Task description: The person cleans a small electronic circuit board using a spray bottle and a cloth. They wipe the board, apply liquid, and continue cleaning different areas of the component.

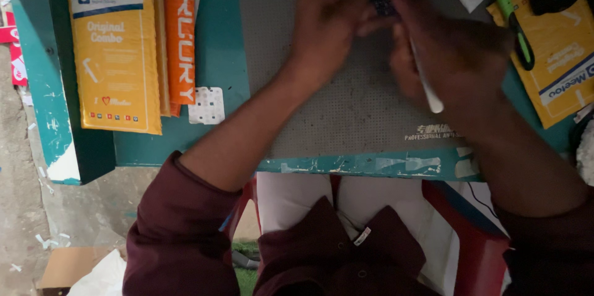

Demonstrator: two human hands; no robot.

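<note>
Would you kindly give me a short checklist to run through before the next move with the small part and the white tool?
1. Left hand grips the small dark part: ok, fingers close around it.
2. Right hand holds the white tool: ok, the handle sticks out below the fingers.
3. Tool tip on the part: cannot tell, fingers hide it.
4. Work is over the grey mat: ok.
5. Green-handled tool clear of the hands: ok, it lies on the yellow packet to the right.
6. White plate out of the way: ok, left of the mat.
</note>
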